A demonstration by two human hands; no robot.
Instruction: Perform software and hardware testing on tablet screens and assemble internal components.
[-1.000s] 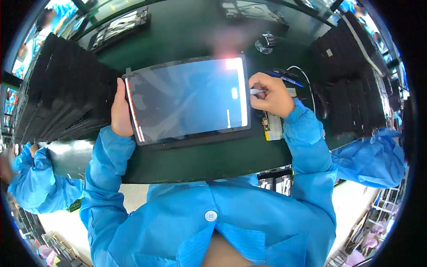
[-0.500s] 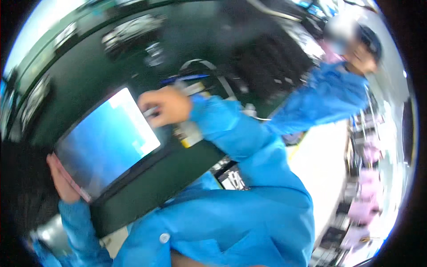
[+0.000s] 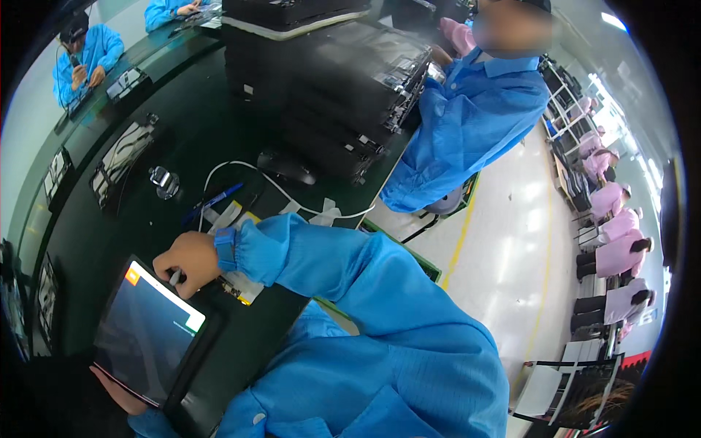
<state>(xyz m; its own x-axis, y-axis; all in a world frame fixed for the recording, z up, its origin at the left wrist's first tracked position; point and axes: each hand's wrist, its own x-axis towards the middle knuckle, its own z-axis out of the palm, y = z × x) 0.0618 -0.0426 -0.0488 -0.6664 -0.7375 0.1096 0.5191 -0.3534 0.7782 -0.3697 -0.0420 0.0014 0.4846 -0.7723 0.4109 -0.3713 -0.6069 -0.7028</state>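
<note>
From where I'm standing, the person's right hand [image 3: 193,258] is curling closed, its fingertips pinching a small pale piece [image 3: 175,277] just beside the upper right edge of a tablet [image 3: 150,332]. The left hand [image 3: 120,395] is lying along the tablet's lower left edge, touching it; much of that hand is staying out of my sight, so I can't tell how firmly it is gripping. The tablet is lying near the front of the dark green bench [image 3: 237,339], its screen glowing dim blue, with a white strip and an orange block showing along the side nearest the right hand.

Near the right sleeve, a flat part with yellow edging [image 3: 248,289] is resting on the bench. Farther out, a blue pen [image 3: 223,196] is lying near a looping white cable [image 3: 255,166], and a black mouse [image 3: 287,167] is sitting before a stack of black panels [image 3: 321,109]. Beyond the stack, a co-worker in blue [image 3: 460,135] is sitting, while people in pink [image 3: 619,248] are lining the far side of the room.
</note>
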